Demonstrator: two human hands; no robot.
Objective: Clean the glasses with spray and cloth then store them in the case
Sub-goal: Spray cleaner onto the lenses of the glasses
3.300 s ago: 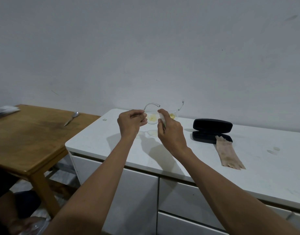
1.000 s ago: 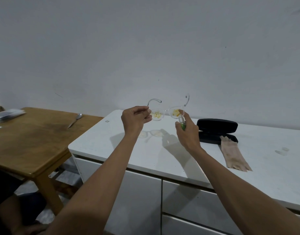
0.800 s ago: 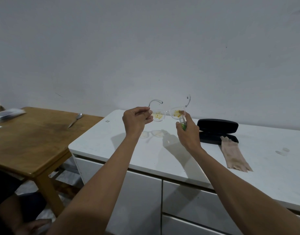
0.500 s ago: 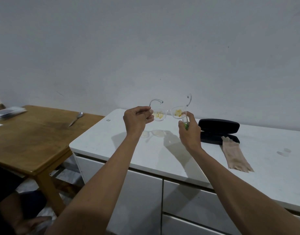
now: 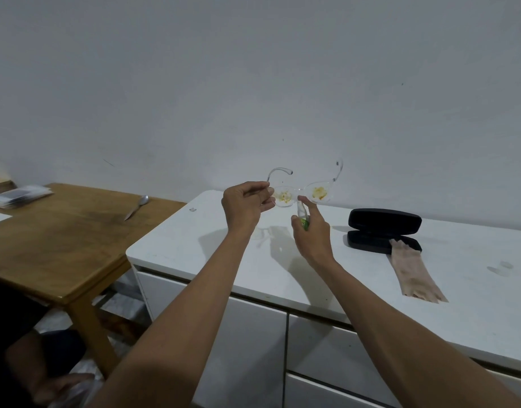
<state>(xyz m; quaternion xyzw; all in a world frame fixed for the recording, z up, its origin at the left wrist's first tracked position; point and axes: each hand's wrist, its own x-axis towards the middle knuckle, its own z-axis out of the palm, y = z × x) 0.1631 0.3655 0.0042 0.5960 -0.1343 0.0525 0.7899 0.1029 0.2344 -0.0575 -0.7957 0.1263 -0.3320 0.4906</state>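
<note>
1. Two surfaces side by side: wooden table point(image 5: 62, 245), white cabinet point(image 5: 474, 304).
2. Beige cloth point(image 5: 413, 272) flat on top, touching open black case point(image 5: 383, 231).
3. Left hand point(image 5: 244, 207) pinching clear glasses point(image 5: 303, 194) aloft, lenses smeared yellow.
4. Right hand point(image 5: 312, 231) clenched round small spray bottle point(image 5: 302, 214), just below the lenses.

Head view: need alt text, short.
Above a white cabinet, the left hand holds clear glasses with yellow-smeared lenses while the right hand aims a small spray bottle at them. An open black case and beige cloth lie right.
</note>
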